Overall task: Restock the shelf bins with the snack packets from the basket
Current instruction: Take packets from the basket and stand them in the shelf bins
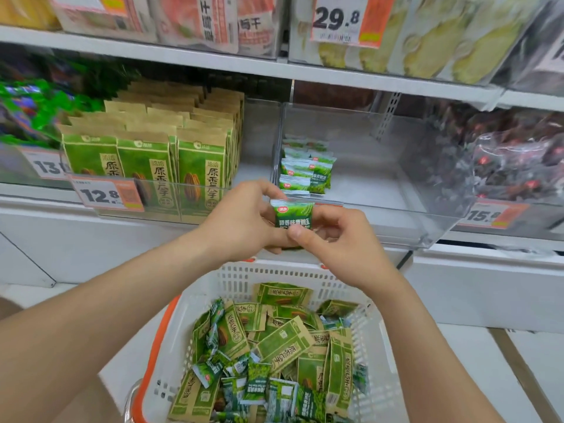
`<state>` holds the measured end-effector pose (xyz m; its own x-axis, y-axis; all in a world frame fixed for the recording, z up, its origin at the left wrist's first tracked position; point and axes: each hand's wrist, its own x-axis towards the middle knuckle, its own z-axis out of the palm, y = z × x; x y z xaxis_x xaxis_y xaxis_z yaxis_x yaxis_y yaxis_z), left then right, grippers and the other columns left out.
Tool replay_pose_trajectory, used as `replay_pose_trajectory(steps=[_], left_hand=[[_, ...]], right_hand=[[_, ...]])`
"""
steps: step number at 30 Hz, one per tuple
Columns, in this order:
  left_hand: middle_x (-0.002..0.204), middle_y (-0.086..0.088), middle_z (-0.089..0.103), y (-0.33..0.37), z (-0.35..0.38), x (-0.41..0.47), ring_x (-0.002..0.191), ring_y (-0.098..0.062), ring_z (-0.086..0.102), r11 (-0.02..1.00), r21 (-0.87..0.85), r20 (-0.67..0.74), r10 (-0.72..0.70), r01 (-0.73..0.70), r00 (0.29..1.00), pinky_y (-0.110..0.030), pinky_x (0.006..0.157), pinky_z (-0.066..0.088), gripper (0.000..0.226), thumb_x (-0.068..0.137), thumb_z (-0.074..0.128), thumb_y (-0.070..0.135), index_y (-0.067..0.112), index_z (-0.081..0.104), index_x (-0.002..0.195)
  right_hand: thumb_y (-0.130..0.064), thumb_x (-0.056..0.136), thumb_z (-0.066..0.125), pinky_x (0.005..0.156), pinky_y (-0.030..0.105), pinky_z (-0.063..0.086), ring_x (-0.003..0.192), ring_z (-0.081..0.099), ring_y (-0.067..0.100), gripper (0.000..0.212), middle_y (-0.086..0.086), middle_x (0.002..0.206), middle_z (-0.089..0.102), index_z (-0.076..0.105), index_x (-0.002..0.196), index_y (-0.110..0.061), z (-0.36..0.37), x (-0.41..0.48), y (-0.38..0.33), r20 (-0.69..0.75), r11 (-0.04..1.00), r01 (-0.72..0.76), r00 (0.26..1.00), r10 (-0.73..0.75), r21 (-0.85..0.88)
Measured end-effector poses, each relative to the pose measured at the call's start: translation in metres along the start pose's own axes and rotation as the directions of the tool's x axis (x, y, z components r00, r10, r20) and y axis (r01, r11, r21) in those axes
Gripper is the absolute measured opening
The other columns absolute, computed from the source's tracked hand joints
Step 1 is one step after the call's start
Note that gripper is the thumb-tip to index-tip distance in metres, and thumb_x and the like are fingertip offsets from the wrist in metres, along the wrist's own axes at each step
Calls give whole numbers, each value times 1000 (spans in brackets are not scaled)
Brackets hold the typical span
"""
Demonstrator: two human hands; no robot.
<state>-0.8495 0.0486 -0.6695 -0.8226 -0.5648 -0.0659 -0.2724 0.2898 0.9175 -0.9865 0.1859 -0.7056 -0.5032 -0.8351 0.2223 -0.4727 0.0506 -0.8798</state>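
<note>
Item: 1 small green packet [293, 216], possibly the front of a thin handful; the count cannot be told. Location: just in front of the clear bin [381, 209], at the left end of its front lip, with the packet's top edge about level with that lip. Orientation: upright, printed face toward the camera, top edge tipped slightly down to the right. Holders: 2. The left hand [244, 221] wraps it from the left with curled fingers, its fingertips at the lip. The right hand [338, 242] pinches the lower edge, thumb in front, and sits lower and further out from the bin. Destination stock: a short row of matching packets [305, 172] in the bin's front-left corner, standing face-forward, directly beyond the held packet and slightly above it. The rest of the bin floor to the right is bare. Judged path: up over the lip, then straight back, with no sideways shift; the left hand is nearer and better placed to lead. Source: the white basket [238, 279] below the bin, holding mixed small green and larger kraft-paper packets. Neighbour: the kraft-paper packets' bin [146, 160], left of the clear bin.
</note>
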Motion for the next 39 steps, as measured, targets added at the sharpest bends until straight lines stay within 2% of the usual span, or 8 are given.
replay_pose_trajectory(steps=[9, 13, 15, 20, 23, 27, 32, 39], left_hand=[[118, 7, 46, 2, -1, 13, 106, -15, 49, 648, 666, -157, 606, -370, 780, -36, 89, 48, 44, 85, 85, 35, 30, 56, 117], [162, -5, 22, -6, -1, 26, 125, -34, 50, 467, 843, -32, 539, -267, 842, -50, 97, 52, 42, 95, 73, 25, 29, 59, 135], [171, -3, 4, -6, -3, 30, 99, -33, 66, 476, 856, -25, 428, -202, 904, -47, 81, 58, 31, 99, 68, 23, 29, 64, 130], [171, -8, 3, -3, -5, 39, 63, -32, 60, 407, 903, -17, 353, -137, 935, -45, 60, 58, 30, 93, 71, 4, 26, 71, 113], [169, -8, 11, 0, -5, 43, 69, -34, 67, 398, 908, -20, 356, -132, 934, -45, 63, 59, 26, 93, 74, 9, 29, 74, 109], [166, -7, 14, -2, -6, 45, 70, -34, 67, 393, 910, -18, 356, -132, 934, -44, 63, 60, 24, 92, 75, 10, 30, 75, 104], [167, -4, 10, -5, -6, 46, 70, -34, 67, 399, 905, -9, 364, -147, 931, -45, 61, 59, 22, 93, 75, 10, 27, 72, 106], [126, -11, 43, 1, 2, 29, 94, -30, 46, 376, 899, -61, 615, -224, 786, -46, 70, 48, 28, 85, 68, 6, 15, 53, 107]], right_hand=[[-33, 95, 75, 79, 35, 56, 81, 71, 10, 12, -8, 81, 74, 72, 99, -22, -15, 26, -14, -637, 996, 71, 766, -88, -52], [-30, 95, 73, 72, 35, 37, 82, 62, 25, 22, -6, 76, 65, 55, 85, -21, -42, 68, -7, -549, 911, -208, 835, -23, -356], [-30, 94, 74, 61, 35, 29, 77, 54, 29, 32, 7, 79, 62, 50, 82, -14, -47, 95, 1, -465, 816, -362, 875, 132, -450], [-26, 90, 80, 62, 26, 42, 89, 54, 25, 38, 10, 104, 56, 57, 111, -5, -39, 143, 20, -305, 611, -535, 842, 446, -583], [-19, 89, 77, 44, 25, 31, 67, 48, 18, 29, 10, 101, 58, 54, 103, -10, -34, 162, 31, -322, 574, -528, 846, 426, -626], [-17, 90, 79, 66, 33, 46, 95, 60, 35, 33, 17, 114, 58, 58, 114, -7, -28, 172, 38, -314, 589, -461, 886, 340, -663], [-55, 81, 82, 58, 29, 44, 82, 64, 31, 52, 6, 84, 61, 57, 96, -12, -36, 164, 36, -313, 497, -457, 884, 348, -738], [-16, 91, 55, 57, 30, 38, 73, 54, 36, 17, 12, 76, 61, 59, 77, -8, -42, 132, 15, -346, 714, -330, 929, 130, -618]])
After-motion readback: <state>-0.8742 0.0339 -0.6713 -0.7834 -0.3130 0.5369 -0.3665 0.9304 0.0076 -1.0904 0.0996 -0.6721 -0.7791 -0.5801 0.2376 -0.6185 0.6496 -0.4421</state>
